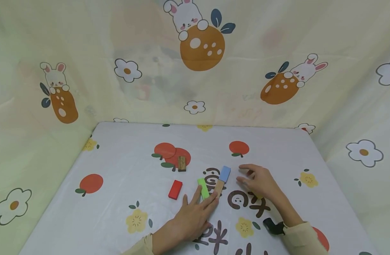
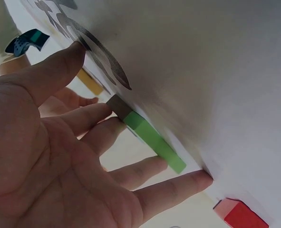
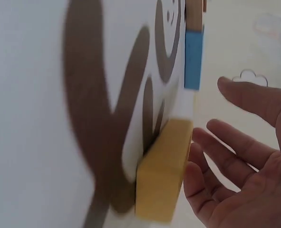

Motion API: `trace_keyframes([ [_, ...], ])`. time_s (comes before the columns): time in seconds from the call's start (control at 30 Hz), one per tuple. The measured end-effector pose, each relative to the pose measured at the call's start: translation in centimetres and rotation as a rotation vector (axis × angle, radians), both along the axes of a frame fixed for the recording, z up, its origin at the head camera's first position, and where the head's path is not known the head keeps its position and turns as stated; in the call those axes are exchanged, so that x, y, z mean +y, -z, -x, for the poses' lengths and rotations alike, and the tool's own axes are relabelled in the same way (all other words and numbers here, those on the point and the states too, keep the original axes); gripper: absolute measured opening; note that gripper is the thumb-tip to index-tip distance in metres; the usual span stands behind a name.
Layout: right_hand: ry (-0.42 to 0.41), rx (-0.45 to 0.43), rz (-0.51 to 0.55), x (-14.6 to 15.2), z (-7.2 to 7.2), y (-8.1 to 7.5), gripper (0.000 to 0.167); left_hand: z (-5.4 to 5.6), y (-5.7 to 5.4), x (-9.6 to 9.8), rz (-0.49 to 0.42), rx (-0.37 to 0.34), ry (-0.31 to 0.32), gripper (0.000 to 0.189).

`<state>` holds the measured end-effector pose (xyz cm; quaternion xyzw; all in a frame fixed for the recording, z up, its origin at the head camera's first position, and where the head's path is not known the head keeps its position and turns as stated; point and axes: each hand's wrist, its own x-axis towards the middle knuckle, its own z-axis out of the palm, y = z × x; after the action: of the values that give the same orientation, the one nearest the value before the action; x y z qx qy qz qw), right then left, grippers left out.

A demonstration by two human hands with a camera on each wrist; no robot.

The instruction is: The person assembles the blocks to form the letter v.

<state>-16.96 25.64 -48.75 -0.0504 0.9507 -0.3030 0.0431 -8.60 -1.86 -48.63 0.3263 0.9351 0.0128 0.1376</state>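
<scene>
My left hand [image 1: 195,216] is spread with straight fingers, its fingertips touching the green block [image 1: 203,188] and the plain wooden block [image 1: 219,187]. A blue block [image 1: 225,174] stands end to end with the plain wooden one. To the left of that hand is a red block [image 1: 175,190]. My right hand [image 1: 258,182] hovers to the right of the blue block, thumb and fingers apart and holding nothing. A yellow block [image 3: 164,173] lies close by its fingers in the right wrist view; in the head view that hand mostly covers it.
Farther back on the white printed tablecloth [image 1: 118,152] lies a dark wood-grain block [image 1: 182,164]. A patterned curtain [image 1: 150,99] hangs behind the table and along both sides. A black strap device [image 1: 273,226] sits at the right wrist.
</scene>
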Motion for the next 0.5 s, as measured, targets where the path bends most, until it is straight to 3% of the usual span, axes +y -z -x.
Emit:
trace_keyframes([
  [0.23, -0.04, -0.027, -0.025, 2.0, -0.1, -0.2, 0.046, 0.0, -0.1, -0.1, 0.006, 0.01, 0.002, 0.082],
  [0.5, -0.178, -0.004, -0.027, 4.0, -0.5, -0.1, 0.039, -0.1, -0.2, -0.1, -0.001, 0.004, 0.001, 0.082],
])
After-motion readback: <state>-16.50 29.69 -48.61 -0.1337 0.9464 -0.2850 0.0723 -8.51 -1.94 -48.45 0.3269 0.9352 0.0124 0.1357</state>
